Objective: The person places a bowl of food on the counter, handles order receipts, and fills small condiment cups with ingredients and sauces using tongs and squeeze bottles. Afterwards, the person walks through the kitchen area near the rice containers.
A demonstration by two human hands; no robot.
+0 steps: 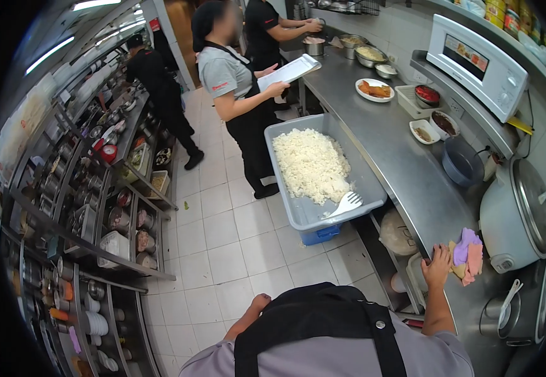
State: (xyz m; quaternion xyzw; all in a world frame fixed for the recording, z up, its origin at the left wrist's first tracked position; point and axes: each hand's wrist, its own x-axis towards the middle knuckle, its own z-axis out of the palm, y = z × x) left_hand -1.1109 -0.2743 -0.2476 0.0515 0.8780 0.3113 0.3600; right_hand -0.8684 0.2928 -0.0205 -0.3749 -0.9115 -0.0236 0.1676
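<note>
My right hand [437, 267] rests on the edge of the steel counter [405, 169], fingers stretched out and holding nothing. Beside its fingertips lie folded cloths [467, 254] in purple, pink and tan. My left hand [261, 303] hangs by my side next to the black apron [314, 320]; its fingers are mostly hidden, so I cannot tell whether they are closed. In front of me stands a large grey tub [370, 200] heaped with cooked white rice [310, 160]. A white fork-shaped rice scoop [348, 202] lies at the near end of the rice.
A rice cooker [505, 213] and a microwave [474, 63] stand at right. Bowls and a plate of fried food [375, 90] line the counter. A person [235, 88] holds papers beyond the tub; two others work farther off. Loaded shelves [90, 232] line the left, across the tiled floor [222, 245].
</note>
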